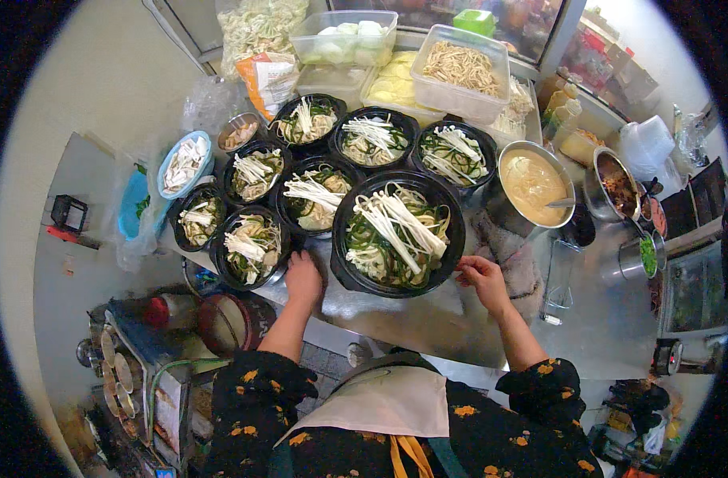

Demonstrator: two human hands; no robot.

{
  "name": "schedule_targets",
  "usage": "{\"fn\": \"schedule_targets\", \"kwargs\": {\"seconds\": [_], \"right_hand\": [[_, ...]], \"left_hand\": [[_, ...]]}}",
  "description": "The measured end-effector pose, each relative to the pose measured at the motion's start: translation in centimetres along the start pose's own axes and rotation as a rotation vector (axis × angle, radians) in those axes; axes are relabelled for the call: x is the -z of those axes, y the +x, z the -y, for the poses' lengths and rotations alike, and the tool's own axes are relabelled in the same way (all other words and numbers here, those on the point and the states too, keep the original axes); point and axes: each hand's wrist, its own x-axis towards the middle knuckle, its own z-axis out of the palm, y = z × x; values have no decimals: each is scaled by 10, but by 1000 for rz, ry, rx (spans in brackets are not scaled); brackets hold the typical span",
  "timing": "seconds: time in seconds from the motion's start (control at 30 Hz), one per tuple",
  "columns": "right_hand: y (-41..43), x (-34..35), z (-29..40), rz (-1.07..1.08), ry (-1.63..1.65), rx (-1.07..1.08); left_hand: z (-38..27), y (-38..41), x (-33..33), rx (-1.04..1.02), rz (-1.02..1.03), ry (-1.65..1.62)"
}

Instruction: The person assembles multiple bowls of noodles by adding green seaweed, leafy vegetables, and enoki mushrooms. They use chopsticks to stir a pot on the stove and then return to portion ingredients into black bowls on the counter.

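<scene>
A large black pot [338, 239] stands on the steel counter before me. It holds green strands, pale mushroom pieces and a bundle of enoki mushrooms [400, 230] laid across the top. At its lower right rim is my right hand [483, 282], fingers bent; a firm grip cannot be made out. My left hand [303, 278] lies low at the right side of a smaller black pot [219, 263], its fingertips partly hidden. That pot carries a similar filling topped with enoki mushrooms [247, 245]. Several more filled black pots, one of them at the centre [316, 197], crowd behind these two.
A steel pot of tan sauce [534, 185] with a ladle stands at right, beside a pot of dark paste [618, 182]. Plastic tubs, one with bean sprouts [462, 69], are stacked at the back. At left sits a blue basket of sliced mushrooms [186, 164]. A cloth [507, 251] lies on the counter.
</scene>
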Motion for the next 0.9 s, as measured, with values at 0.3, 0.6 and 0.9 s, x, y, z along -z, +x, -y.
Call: {"fn": "schedule_targets", "kwargs": {"seconds": [0.3,0.6,0.9], "right_hand": [[41,8,-25,32,-105,27],[54,10,-25,59,-187,113],[82,9,-34,64,-228,143]], "left_hand": [[1,-6,33,299,70,-533],[2,1,15,294,139,-350],[-55,-20,151,285,19,-1239]]}}
